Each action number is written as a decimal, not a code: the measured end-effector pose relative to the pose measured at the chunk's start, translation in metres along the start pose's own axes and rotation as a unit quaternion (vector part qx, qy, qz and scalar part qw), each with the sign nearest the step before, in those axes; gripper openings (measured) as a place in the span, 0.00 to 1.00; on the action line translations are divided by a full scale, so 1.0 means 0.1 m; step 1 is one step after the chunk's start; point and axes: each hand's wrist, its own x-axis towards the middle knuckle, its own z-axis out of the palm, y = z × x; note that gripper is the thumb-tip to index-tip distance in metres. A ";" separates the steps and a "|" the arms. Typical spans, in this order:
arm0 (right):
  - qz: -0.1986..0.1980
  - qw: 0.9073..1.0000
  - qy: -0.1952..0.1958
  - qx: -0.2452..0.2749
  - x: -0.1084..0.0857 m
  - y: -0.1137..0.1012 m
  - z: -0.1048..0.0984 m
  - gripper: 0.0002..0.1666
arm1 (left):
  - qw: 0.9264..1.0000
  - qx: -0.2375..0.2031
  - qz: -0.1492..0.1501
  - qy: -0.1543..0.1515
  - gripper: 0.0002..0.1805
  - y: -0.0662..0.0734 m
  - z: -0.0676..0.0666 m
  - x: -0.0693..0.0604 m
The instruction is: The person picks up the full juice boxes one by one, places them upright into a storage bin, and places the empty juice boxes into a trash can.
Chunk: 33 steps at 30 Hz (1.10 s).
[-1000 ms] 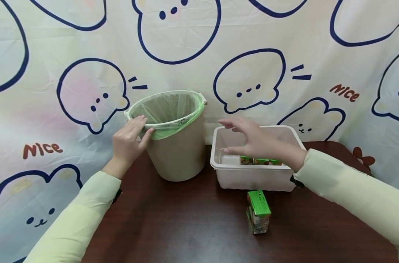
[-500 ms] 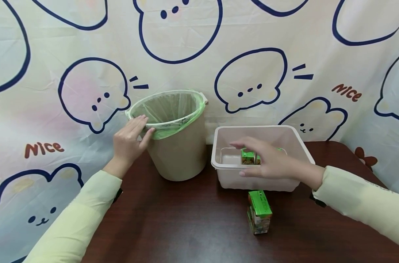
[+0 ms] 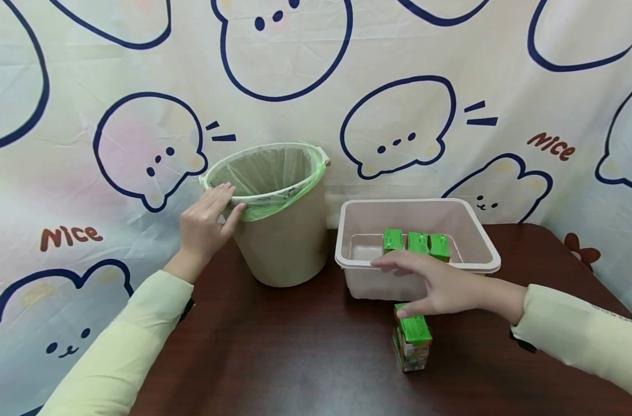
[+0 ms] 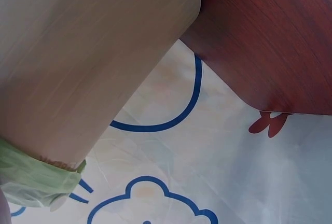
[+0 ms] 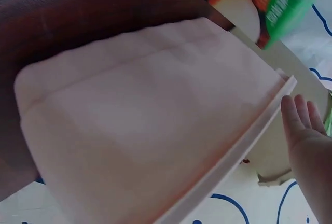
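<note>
My left hand (image 3: 205, 224) grips the near left rim of a beige trash bin (image 3: 287, 248), fingers over the edge and thumb outside on the green liner bag (image 3: 279, 209). Above a green-topped juice box (image 3: 414, 341) on the table hovers my right hand (image 3: 446, 283), thumb and fingers spread wide. Its thumb tip overlaps the box's far top edge; whether they touch, I cannot tell. Fruit pictures on the juice box (image 5: 254, 6) show in the right wrist view. Behind that hand stands a pale plastic tub (image 3: 370, 280) with three more green-topped boxes (image 3: 392, 239) inside.
A dark brown wooden table (image 3: 274, 352) carries everything. Close behind the bin and tub hangs a cartoon-printed cloth (image 3: 274, 121). The table's rounded far right corner (image 3: 536, 231) lies beyond the tub.
My right hand has drawn back from over the tub toward the front, down to the juice box on the table, uncovering the boxes inside. My left hand has stayed on the bin's rim.
</note>
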 end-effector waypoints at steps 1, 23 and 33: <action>0.001 1.000 -0.009 0.005 -0.02 0.01 0.01 0.43 | 1.000 0.001 0.001 0.001 0.26 0.00 0.00 0.00; 0.082 0.994 -0.066 0.039 -0.40 0.26 0.22 0.48 | 1.000 0.001 0.000 0.008 0.25 0.01 0.00 -0.01; 0.109 0.992 -0.060 0.028 -0.48 0.33 0.31 0.47 | 1.000 0.000 0.001 0.010 0.24 0.01 0.01 0.00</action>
